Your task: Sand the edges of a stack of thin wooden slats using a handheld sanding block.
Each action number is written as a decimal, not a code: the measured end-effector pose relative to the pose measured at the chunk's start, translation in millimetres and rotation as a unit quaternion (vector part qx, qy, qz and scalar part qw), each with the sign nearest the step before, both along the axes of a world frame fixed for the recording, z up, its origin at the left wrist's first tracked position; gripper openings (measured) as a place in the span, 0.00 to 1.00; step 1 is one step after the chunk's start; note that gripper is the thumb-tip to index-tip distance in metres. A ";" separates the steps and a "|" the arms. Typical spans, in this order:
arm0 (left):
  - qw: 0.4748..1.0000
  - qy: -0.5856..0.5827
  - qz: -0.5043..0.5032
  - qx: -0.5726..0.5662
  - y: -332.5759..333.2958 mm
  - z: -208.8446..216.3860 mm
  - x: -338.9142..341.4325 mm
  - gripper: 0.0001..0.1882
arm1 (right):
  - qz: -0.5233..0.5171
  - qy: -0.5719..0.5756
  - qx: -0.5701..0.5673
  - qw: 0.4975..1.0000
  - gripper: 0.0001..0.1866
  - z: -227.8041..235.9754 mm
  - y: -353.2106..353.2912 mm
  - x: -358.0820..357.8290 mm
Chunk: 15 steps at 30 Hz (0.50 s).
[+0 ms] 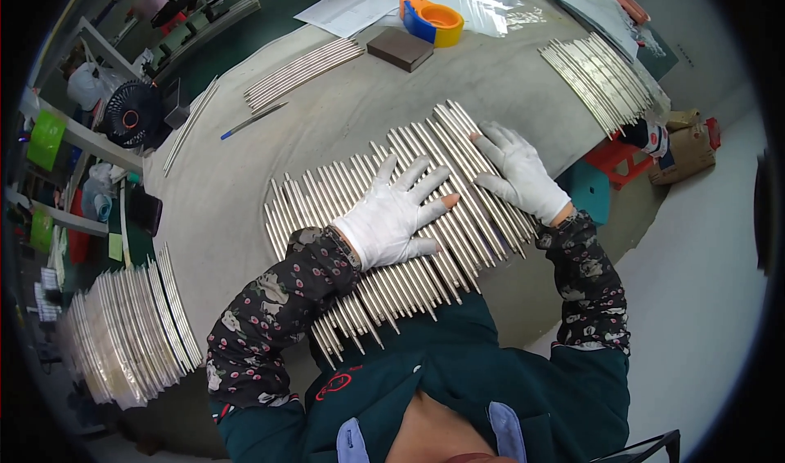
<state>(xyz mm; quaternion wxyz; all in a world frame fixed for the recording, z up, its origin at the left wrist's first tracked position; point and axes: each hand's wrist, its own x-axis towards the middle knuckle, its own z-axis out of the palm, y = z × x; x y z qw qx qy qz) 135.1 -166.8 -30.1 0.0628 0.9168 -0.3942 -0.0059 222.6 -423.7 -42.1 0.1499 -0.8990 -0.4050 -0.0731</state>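
A wide row of slim, silvery metal rods lies side by side on the table in front of me, their ends uneven. My left hand, in a white glove with bare tips on some fingers, lies flat across the middle of the row with its fingers spread. At the row's right side, a narrow group of rods sits slightly apart from the others. My right hand, gloved likewise, touches that group from the right, thumb and fingers apart and not wrapped around any rod.
More rods lie in stacks at the left edge, far right and back. A blue pen, brown block, orange-and-blue tape dispenser and papers are farther back. A dark fan stands left. Another person sits far off.
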 end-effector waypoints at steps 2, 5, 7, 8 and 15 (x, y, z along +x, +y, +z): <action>1.000 -0.017 -0.009 -0.020 -16.0 -2.5 15.0 0.38 | -0.021 0.000 0.002 1.000 0.31 1.8 -8.2 1.7; 1.000 -0.016 -0.012 -0.015 -40.9 -1.4 37.6 0.37 | -0.044 -0.014 0.018 0.999 0.26 2.9 -19.4 5.0; 1.000 -0.023 -0.014 -0.010 -54.4 -1.8 48.0 0.38 | -0.053 -0.014 0.010 0.998 0.24 6.3 -25.2 7.9; 0.999 -0.027 -0.014 -0.014 -58.9 -0.5 53.6 0.39 | -0.051 -0.010 0.012 0.999 0.23 9.9 -25.7 9.9; 0.996 -0.060 -0.009 -0.059 -68.9 -6.4 68.1 0.39 | -0.022 -0.002 0.046 0.999 0.23 -1.4 -37.8 0.8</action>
